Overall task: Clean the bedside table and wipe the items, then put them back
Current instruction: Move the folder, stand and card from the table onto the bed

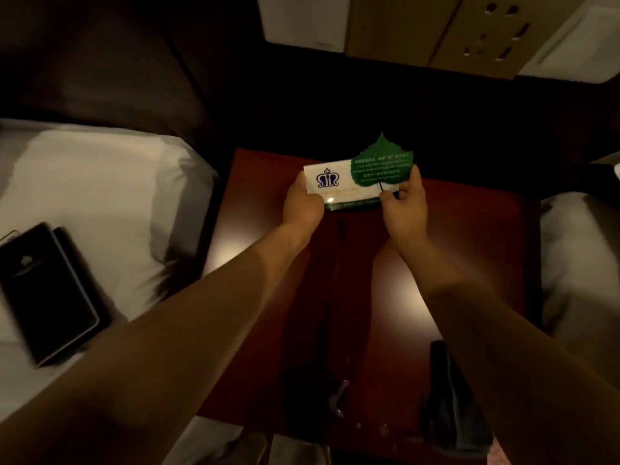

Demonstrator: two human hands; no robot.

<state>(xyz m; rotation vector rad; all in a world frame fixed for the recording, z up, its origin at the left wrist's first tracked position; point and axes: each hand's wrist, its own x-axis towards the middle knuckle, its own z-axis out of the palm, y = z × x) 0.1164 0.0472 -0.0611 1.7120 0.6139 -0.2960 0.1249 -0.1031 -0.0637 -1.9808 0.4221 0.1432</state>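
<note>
Over the far part of the dark red bedside table I hold a white card with a blue crown logo and a green lower edge. My left hand grips its left end. My right hand pinches the stem of a green leaf-shaped card with white print, which overlaps the white card's right end. A dark cloth lies crumpled at the table's near right edge. Wet smears shine on the near part of the tabletop.
A white bed is at left, with a black folder and another dark item lying on it. Another white bed is at right. A wall panel with sockets is beyond the table.
</note>
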